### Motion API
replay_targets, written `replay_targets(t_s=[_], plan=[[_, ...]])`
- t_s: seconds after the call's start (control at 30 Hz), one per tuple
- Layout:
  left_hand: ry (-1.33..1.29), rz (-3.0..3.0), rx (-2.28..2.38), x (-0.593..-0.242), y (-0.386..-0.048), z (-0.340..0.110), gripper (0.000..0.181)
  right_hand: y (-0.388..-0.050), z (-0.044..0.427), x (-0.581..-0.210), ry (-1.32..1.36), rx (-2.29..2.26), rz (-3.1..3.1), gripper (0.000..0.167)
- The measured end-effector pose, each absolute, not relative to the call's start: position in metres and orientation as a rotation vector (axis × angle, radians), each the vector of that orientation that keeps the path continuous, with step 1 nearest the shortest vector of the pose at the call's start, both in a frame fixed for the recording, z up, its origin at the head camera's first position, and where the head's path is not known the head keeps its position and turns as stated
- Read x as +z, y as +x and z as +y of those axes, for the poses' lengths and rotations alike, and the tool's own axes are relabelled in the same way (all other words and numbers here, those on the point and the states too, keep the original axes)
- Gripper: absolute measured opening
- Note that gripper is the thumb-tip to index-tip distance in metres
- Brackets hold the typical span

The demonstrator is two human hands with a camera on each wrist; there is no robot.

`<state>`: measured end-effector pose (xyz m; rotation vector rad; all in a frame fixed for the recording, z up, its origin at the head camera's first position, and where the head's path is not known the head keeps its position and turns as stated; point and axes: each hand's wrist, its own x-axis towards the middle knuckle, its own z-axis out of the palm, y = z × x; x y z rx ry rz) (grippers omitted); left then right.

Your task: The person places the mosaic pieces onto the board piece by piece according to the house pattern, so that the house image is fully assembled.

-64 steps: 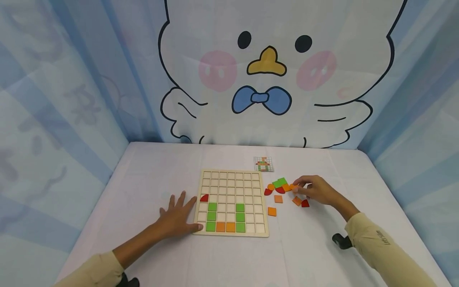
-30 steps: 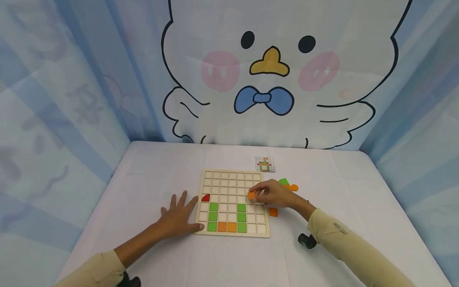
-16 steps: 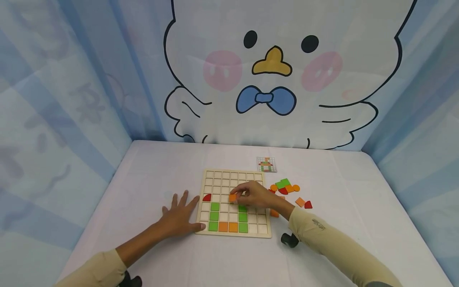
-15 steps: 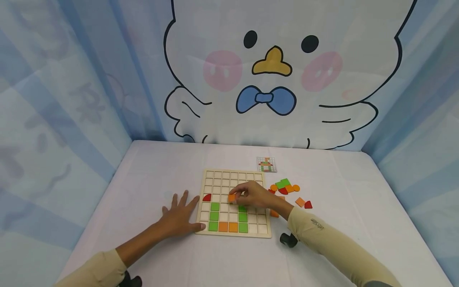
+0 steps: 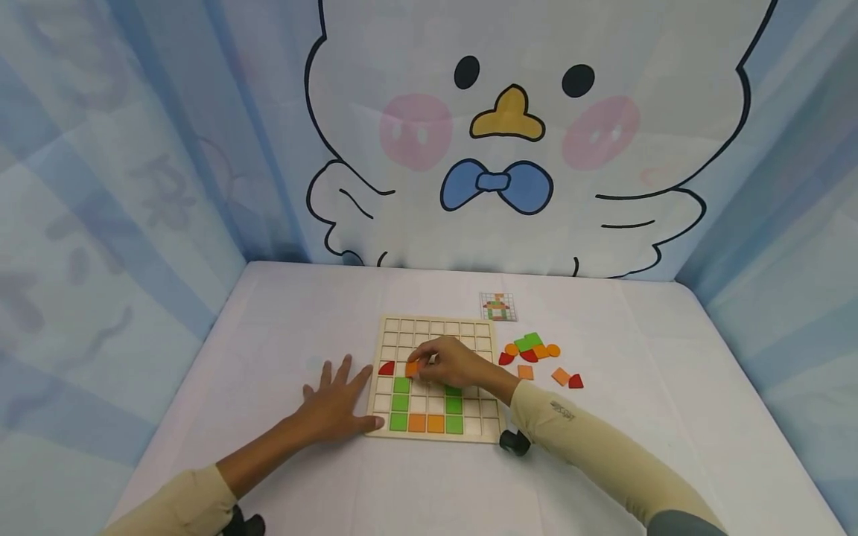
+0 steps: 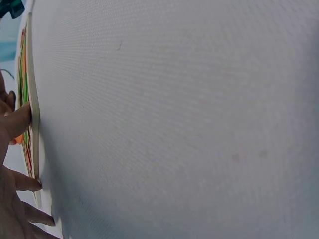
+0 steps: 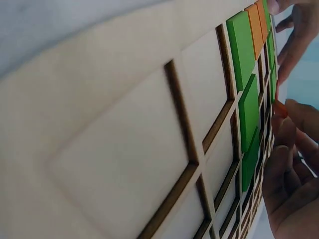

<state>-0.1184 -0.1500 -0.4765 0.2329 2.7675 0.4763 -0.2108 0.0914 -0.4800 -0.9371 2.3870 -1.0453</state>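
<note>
My right hand [image 5: 452, 365] pinches an orange square tile [image 5: 412, 369] between thumb and fingertips. It holds the tile over the wooden grid board [image 5: 486, 408], just right of a red quarter-round tile [image 5: 386, 368] and above the left green column [image 5: 400, 403]. In the right wrist view the orange tile [image 7: 280, 108] shows edge-on at the fingertips. My left hand [image 5: 330, 409] lies with fingers spread, thumb and index finger touching the board's left edge. A second green column [image 5: 453, 406] is partly behind my right hand. Two orange tiles [image 5: 426, 423] sit between the columns at the bottom.
Loose green, orange and red tiles [image 5: 529, 341] lie right of the board, with a separate orange tile [image 5: 526, 372] nearer. Behind them lies a small pattern card [image 5: 498, 307]. A cartoon-printed curtain [image 5: 415, 231] hangs beyond the white table [image 5: 302, 298].
My right hand took an orange square tile from the loose pieces and carried it left across the board to the spot beside the red tile. The left hand stays at the board's edge.
</note>
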Motion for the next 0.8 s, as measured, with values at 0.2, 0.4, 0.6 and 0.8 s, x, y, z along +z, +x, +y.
replay_targets(t_s=[0.2,0.4,0.6,0.8], plan=[[0.24,2.769,0.47,-0.479,-0.119,-0.151,0.094,-0.211,0.08,-0.483,-0.954,-1.016,2.413,0.024],[0.239,2.766,0.465,-0.479,-0.119,-0.151,0.094,-0.209,0.074,-0.482,-0.908,-0.94,2.504,0.02],[0.241,2.768,0.469,-0.478,-0.119,-0.151,0.095,-0.209,0.071,-0.48,-0.863,-0.9,2.548,0.017],[0.253,2.773,0.472,-0.478,-0.119,-0.151,0.094,-0.208,0.068,-0.48,-0.839,-0.837,2.604,0.017]])
